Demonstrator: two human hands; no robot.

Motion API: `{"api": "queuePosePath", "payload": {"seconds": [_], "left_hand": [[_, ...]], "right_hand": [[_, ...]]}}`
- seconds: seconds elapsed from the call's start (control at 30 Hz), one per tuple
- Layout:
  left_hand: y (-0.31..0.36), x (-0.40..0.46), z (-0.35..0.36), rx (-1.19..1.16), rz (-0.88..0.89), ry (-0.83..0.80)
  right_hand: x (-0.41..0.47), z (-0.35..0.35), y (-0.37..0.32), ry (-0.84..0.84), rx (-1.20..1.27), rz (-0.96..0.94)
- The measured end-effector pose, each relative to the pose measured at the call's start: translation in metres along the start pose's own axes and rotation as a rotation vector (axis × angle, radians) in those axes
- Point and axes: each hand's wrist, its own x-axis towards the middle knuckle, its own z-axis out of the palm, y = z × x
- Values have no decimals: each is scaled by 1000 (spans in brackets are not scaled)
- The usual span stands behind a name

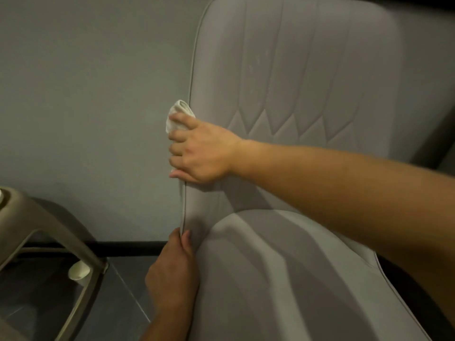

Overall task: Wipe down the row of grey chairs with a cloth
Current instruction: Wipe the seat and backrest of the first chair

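Beside the chair's left edge, low on your left, you have a curved beige frame (49,232) standing on the dark floor (118,303), and a white paper cup (78,271) lies on its side just by that frame. A grey wall (86,94) stands behind, with a black strip along its bottom. Nothing lies between your hands and the grey chair (295,82). Your right hand (202,148) curls its fingers round the left edge of the backrest and presses the white cloth (178,114) against it; the cloth shows above your fingers. Your left hand (174,271) pinches the same edge lower down, where the backrest meets the seat.
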Motion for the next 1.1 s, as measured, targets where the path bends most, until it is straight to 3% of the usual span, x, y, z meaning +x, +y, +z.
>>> {"api": "queuePosePath", "payload": {"seconds": [0.1,0.27,0.53,0.67,0.77,0.9,1.03,1.1], "left_hand": [[-2,-1,-2,-26,-2,10],[2,-2,-3,-42,3,11],[6,-1,-4,-65,34,21],[11,2,-7,-30,125,35],[17,6,-15,46,211,62],[61,31,-44,-198,94,73],[125,73,-73,-104,485,259],[150,108,-79,-171,340,269]], "right_hand": [[-6,-4,49,92,-33,75],[-15,-16,122,193,58,495],[3,2,75,381,201,1018],[-11,23,35,459,246,1016],[-44,52,5,357,289,975],[-88,84,-7,258,238,883],[-97,91,4,344,157,849],[-99,95,11,413,106,850]]}}
